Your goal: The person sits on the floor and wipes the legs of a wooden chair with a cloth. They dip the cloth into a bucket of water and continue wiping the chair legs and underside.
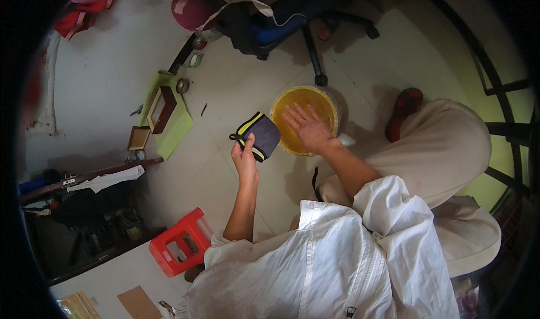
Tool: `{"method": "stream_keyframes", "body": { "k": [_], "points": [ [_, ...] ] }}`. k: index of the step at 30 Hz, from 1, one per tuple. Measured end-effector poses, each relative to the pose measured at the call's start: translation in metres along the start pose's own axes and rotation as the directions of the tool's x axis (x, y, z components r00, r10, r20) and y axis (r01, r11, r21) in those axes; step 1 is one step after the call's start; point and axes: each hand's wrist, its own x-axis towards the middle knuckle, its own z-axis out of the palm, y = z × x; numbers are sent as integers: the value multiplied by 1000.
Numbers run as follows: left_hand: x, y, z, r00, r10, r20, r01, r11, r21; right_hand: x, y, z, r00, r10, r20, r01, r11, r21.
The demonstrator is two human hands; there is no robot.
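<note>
My left hand (245,161) grips a dark grey fabric pot holder (265,137) with yellow and black edging and a black hanging loop, pinched near its lower left edge with the thumb on top. Just right of it stands a round bucket (336,123) with a pale rim and a yellow inside. Over the yellow, my right hand (311,129) is palm down with its fingers spread. Whether the palm touches anything there cannot be told. The pot holder's right edge comes close to the bucket's rim.
Beyond the bucket is the wheeled base of a chair (314,57). A red plastic stool (181,243) stands by my left side. A wooden frame-like box (161,109) rests on green matting (179,127) at the left. A dark shelf unit (97,251) sits below that.
</note>
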Motion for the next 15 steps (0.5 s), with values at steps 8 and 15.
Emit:
{"method": "stream_keyframes", "body": {
  "k": [8,15],
  "points": [
    [-3,9,3,1000,20,20,-19,999,-31,11,-1,-3,950,116,291,-120,993,-4],
    [-4,17,12,1000,16,22,-16,1000,-20,-15,16,56,965,47,258,-95,979,178]
  ]
}}
